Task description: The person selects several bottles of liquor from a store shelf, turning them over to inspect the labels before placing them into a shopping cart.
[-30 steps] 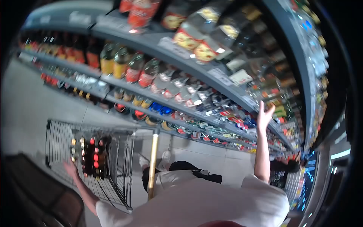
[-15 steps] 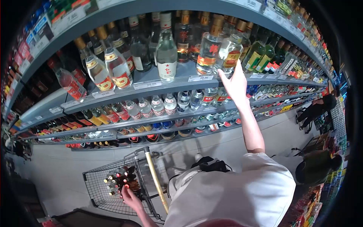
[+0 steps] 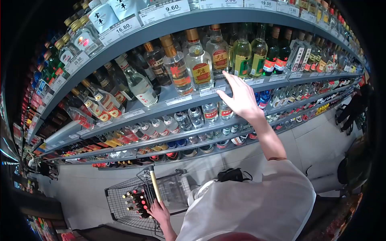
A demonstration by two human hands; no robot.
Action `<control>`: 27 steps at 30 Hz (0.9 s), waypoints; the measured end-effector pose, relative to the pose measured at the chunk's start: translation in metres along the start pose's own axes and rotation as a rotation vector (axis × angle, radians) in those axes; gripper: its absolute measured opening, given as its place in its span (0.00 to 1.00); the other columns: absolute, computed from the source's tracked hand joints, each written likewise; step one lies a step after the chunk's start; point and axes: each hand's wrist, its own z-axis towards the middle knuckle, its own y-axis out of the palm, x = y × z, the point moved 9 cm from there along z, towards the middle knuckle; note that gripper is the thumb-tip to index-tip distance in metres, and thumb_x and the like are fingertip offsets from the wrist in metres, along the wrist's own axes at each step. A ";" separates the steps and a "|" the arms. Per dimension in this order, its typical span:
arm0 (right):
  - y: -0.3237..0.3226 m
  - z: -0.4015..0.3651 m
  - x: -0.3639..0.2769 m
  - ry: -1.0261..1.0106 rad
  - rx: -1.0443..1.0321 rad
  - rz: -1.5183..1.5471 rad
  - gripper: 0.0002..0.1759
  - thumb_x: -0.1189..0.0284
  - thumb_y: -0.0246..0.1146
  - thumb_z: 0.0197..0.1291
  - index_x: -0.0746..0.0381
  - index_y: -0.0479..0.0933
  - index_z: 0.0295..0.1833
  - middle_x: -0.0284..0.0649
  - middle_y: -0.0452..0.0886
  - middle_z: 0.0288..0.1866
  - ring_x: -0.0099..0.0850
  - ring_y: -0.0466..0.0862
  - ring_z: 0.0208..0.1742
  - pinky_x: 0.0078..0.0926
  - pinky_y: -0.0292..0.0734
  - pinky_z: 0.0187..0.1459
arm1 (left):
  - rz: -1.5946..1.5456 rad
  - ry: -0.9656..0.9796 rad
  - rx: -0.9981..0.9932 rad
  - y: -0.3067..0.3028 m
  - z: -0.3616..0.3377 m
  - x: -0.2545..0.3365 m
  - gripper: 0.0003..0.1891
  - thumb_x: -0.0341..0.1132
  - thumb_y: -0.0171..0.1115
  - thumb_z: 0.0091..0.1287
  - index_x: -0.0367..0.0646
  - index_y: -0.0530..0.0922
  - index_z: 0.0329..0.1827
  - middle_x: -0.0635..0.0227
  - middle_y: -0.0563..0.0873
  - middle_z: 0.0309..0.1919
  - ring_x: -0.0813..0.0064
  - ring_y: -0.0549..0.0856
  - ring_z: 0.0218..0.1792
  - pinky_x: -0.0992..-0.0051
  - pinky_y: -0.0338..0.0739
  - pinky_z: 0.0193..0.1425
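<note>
My right hand [image 3: 242,97] is raised in front of the shelf edge with its fingers stretched out, holding nothing. Its fingertips are close to a clear bottle with a red and gold label [image 3: 220,59]. Left of that stand a clear bottle with a yellow label [image 3: 201,73] and a clear bottle with red characters [image 3: 177,76]. Low on the left, my left hand [image 3: 159,211] is over the lower part of the shopping cart's handle [image 3: 155,184], fingers apart. Several dark and clear bottles [image 3: 138,201] stand in the cart basket [image 3: 114,211] beside it.
Green-yellow bottles [image 3: 242,56] stand right of my right hand. Price tags line the shelf edge [image 3: 179,100], with more rows of bottles below. An upper shelf [image 3: 177,20] curves above. A person in dark clothes [image 3: 352,110] stands at the far right, and others at far left.
The view has shifted rightward along the shelf. My right hand has moved from the red-and-gold bottles toward the green ones. My left hand has gone from above the cart's bottles to the handle.
</note>
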 end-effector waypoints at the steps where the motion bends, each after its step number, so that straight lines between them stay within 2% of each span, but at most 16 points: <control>1: -0.007 -0.004 0.006 -0.024 0.027 0.009 0.38 0.59 0.69 0.68 0.68 0.69 0.76 0.57 0.80 0.69 0.52 0.80 0.69 0.45 0.74 0.71 | -0.002 -0.004 0.006 0.007 -0.003 0.005 0.28 0.47 0.58 0.78 0.37 0.75 0.73 0.52 0.87 0.57 0.47 0.80 0.65 0.36 0.52 0.82; 2: -0.015 -0.008 0.013 0.005 0.047 0.057 0.33 0.61 0.70 0.68 0.67 0.74 0.73 0.54 0.82 0.67 0.51 0.82 0.66 0.44 0.76 0.69 | 0.003 -0.063 0.026 0.007 -0.008 0.009 0.28 0.47 0.59 0.78 0.37 0.74 0.73 0.51 0.87 0.55 0.47 0.82 0.62 0.38 0.55 0.80; 3: -0.019 -0.012 0.021 0.002 0.043 0.060 0.33 0.61 0.70 0.68 0.67 0.74 0.73 0.54 0.82 0.67 0.51 0.82 0.66 0.44 0.76 0.69 | 0.008 -0.124 0.045 0.007 -0.014 0.011 0.27 0.46 0.59 0.78 0.36 0.74 0.73 0.50 0.87 0.54 0.46 0.84 0.59 0.40 0.59 0.79; 4: -0.028 -0.016 0.029 -0.013 0.086 0.048 0.32 0.63 0.70 0.67 0.66 0.75 0.72 0.53 0.82 0.65 0.50 0.83 0.65 0.42 0.77 0.67 | -0.175 -0.158 -0.030 0.012 -0.013 0.012 0.26 0.42 0.60 0.78 0.35 0.72 0.72 0.47 0.88 0.50 0.43 0.86 0.52 0.44 0.71 0.67; 5: -0.034 -0.019 0.035 -0.034 0.122 0.042 0.30 0.66 0.71 0.67 0.65 0.76 0.72 0.53 0.83 0.64 0.50 0.83 0.64 0.41 0.78 0.66 | -0.146 -0.085 0.140 0.009 -0.016 0.011 0.24 0.40 0.61 0.78 0.35 0.73 0.70 0.45 0.88 0.46 0.41 0.87 0.46 0.48 0.78 0.52; 7: -0.043 -0.020 0.043 -0.024 0.143 0.082 0.25 0.71 0.70 0.66 0.67 0.79 0.66 0.52 0.85 0.60 0.49 0.84 0.63 0.40 0.78 0.65 | -0.178 -0.114 0.157 0.004 -0.019 0.016 0.22 0.40 0.62 0.77 0.37 0.74 0.68 0.45 0.88 0.43 0.41 0.88 0.44 0.49 0.80 0.45; 9: -0.046 -0.021 0.045 -0.055 0.150 0.099 0.22 0.70 0.70 0.66 0.68 0.81 0.63 0.52 0.86 0.59 0.50 0.84 0.61 0.42 0.78 0.65 | -0.165 -0.140 0.145 0.008 -0.018 0.012 0.21 0.40 0.62 0.77 0.38 0.74 0.67 0.46 0.88 0.43 0.41 0.88 0.44 0.49 0.80 0.45; 12: -0.036 -0.021 0.025 -0.246 0.102 0.110 0.20 0.72 0.71 0.64 0.68 0.82 0.59 0.51 0.86 0.58 0.49 0.83 0.64 0.43 0.78 0.66 | -0.143 -0.150 0.134 0.008 -0.019 0.012 0.20 0.41 0.63 0.77 0.40 0.75 0.66 0.46 0.88 0.43 0.41 0.88 0.42 0.49 0.80 0.46; 16: -0.014 -0.008 0.011 -0.336 0.030 0.039 0.21 0.68 0.69 0.67 0.67 0.81 0.62 0.51 0.85 0.61 0.48 0.80 0.68 0.44 0.74 0.71 | -0.130 -0.159 0.152 0.010 -0.020 0.009 0.18 0.40 0.63 0.76 0.42 0.75 0.64 0.46 0.88 0.42 0.41 0.88 0.42 0.49 0.80 0.45; 19: 0.004 0.007 0.012 -0.300 -0.044 0.033 0.20 0.68 0.67 0.69 0.67 0.81 0.61 0.50 0.86 0.57 0.47 0.82 0.64 0.44 0.76 0.67 | -0.161 -0.136 0.161 0.011 -0.022 0.009 0.18 0.37 0.64 0.74 0.42 0.75 0.63 0.47 0.88 0.42 0.41 0.87 0.42 0.49 0.79 0.45; 21: 0.016 0.014 0.009 -0.283 -0.183 0.036 0.17 0.68 0.65 0.71 0.66 0.82 0.59 0.49 0.87 0.51 0.47 0.84 0.58 0.44 0.78 0.61 | -0.083 -0.133 0.179 0.003 -0.023 0.018 0.18 0.36 0.64 0.73 0.42 0.75 0.63 0.48 0.87 0.41 0.41 0.87 0.41 0.48 0.79 0.46; 22: 0.016 0.015 0.007 -0.329 -0.124 0.053 0.12 0.70 0.64 0.71 0.64 0.83 0.54 0.46 0.87 0.46 0.46 0.85 0.53 0.44 0.79 0.56 | -0.093 -0.108 0.194 0.000 -0.024 0.023 0.18 0.35 0.64 0.72 0.42 0.75 0.63 0.48 0.87 0.41 0.41 0.86 0.42 0.47 0.78 0.45; 27: 0.026 0.018 0.008 -0.322 -0.110 0.039 0.06 0.71 0.63 0.71 0.61 0.82 0.48 0.42 0.84 0.42 0.43 0.85 0.49 0.43 0.81 0.51 | -0.069 -0.112 0.206 -0.004 -0.024 0.028 0.18 0.34 0.63 0.71 0.41 0.74 0.62 0.47 0.87 0.41 0.39 0.86 0.42 0.47 0.78 0.45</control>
